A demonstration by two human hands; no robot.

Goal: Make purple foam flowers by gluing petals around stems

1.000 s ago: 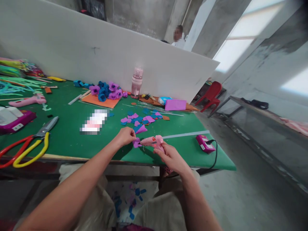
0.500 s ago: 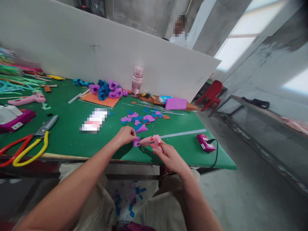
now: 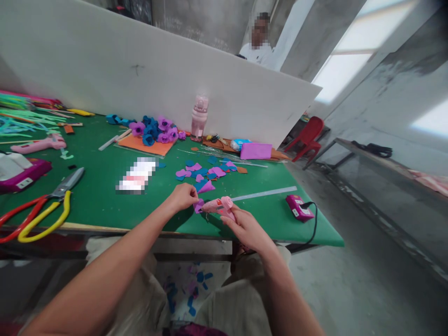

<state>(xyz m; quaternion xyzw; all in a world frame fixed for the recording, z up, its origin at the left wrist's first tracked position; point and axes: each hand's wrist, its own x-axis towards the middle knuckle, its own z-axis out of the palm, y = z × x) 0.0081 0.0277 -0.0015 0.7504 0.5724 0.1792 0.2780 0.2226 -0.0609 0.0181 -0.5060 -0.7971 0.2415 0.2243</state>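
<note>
My left hand (image 3: 184, 197) has a little purple piece (image 3: 198, 207) pinched in the fingertips over the near side of the green surface (image 3: 262, 221), and my right hand (image 3: 247, 226), a bit apart from it, is wrapped round a pink glue gun (image 3: 217, 205), nozzle right up at that piece (can't tell if it's actually touching). A long clear stick (image 3: 266, 192) pokes out the back, and loose purple and blue cutouts (image 3: 219, 172) are scattered just past my hands.

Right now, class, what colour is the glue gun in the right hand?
The glue gun is pink, as the head view shows.
</note>
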